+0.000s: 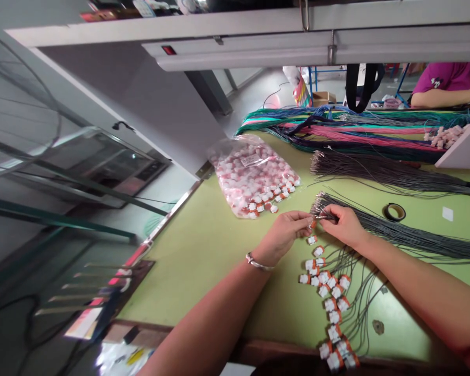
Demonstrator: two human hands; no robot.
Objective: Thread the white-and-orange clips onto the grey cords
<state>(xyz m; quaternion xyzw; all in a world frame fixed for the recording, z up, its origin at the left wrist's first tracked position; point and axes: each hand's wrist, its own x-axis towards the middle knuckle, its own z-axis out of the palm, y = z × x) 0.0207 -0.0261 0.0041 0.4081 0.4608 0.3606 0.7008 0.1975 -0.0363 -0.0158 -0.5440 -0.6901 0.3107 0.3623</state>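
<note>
My left hand [284, 236], with a bracelet on its wrist, pinches a small white-and-orange connector [312, 224]. Close beside it, my right hand [345, 225] is closed at the fingertips on a thin dark wire, largely hidden by the fingers. Both hands meet at the metal-tipped end of a dark grey wire bundle [391, 227] lying on the green table. Below the hands spreads a loose group of white-and-orange connectors [332, 304] with grey wires [360, 308] trailing from them. A clear plastic bag [250, 167] full of connectors lies to the left, several spilling at its mouth.
A second dark wire bundle [376, 172] lies behind, with coloured wires [360, 130] farther back. A black tape roll [394, 211] sits at right. A lamp [243, 52] hangs under the shelf overhead. Across the table, a person's purple sleeve [448, 78] shows. The table's left edge [172, 209] borders the floor.
</note>
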